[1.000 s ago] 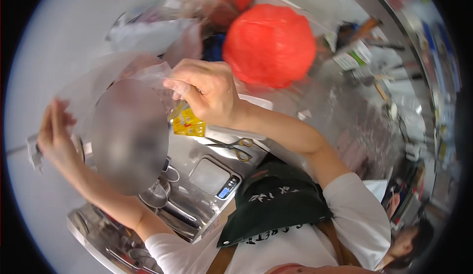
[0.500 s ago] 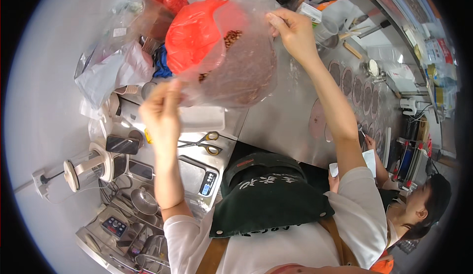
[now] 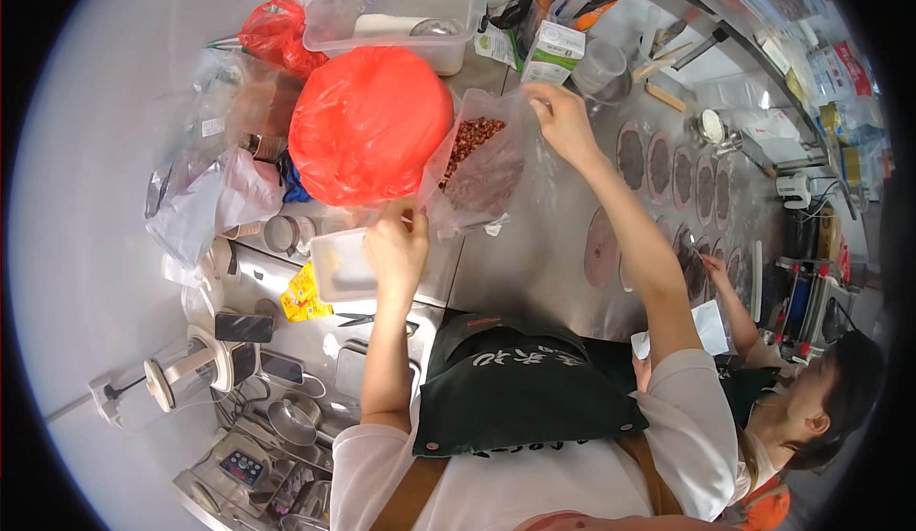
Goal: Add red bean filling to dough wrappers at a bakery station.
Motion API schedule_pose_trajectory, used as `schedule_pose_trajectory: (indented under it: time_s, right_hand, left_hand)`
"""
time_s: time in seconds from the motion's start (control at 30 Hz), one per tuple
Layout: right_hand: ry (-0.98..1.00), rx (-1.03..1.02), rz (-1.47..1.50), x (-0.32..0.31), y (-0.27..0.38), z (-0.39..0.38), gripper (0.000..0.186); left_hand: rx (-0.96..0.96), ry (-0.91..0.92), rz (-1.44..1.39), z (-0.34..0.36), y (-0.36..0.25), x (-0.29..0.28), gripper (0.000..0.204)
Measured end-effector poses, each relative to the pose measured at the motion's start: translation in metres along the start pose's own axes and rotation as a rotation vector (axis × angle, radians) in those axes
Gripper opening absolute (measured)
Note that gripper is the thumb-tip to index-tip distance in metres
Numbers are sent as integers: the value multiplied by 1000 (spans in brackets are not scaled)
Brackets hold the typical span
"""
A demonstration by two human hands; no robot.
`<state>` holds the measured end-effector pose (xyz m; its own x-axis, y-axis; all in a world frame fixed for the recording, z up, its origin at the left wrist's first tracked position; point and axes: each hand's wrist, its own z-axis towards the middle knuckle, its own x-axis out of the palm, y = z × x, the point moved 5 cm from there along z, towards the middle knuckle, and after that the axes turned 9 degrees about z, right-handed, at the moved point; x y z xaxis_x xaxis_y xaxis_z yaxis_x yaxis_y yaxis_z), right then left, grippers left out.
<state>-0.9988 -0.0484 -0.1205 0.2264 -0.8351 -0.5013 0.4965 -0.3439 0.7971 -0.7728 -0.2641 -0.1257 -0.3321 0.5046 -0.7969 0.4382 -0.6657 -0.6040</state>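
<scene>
A clear plastic bag [image 3: 496,170] is held over the tabletop [image 3: 510,275], to the right of the red bag [image 3: 372,125]. Its opposite edges are pinched in the grip of the left hand [image 3: 396,248] and right hand [image 3: 561,124]. Even tension should be applied so that folding is limited.

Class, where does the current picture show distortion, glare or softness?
Head view: the fisheye bows the shelf edge at right, with black corners; head view: highlights glint on the large red plastic bag; head view: the clear plastic bag looks hazy, through film or blur, I cannot tell; head view: the left hand and right hand show no heavy smear.
</scene>
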Motion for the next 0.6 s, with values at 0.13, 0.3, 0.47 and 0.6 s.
schedule_pose_trajectory:
  time_s: [0.13,0.3,0.47,0.6]
  right_hand:
    - [156,-364,-59,-11,84,3,35]
    - [618,-518,-331,30,87,-9,16]
    - [608,-644,-315,22,82,-31,15]
    - [741,-441,-251,26,110,-47,23]
  left_hand:
    - [232,-41,327,41,-44,-18,40]
    - [265,82,612,85,-54,4,20]
    - [243,-147,406,64,-41,-22,20]
    - [184,-259,320,47,-31,-37,18]
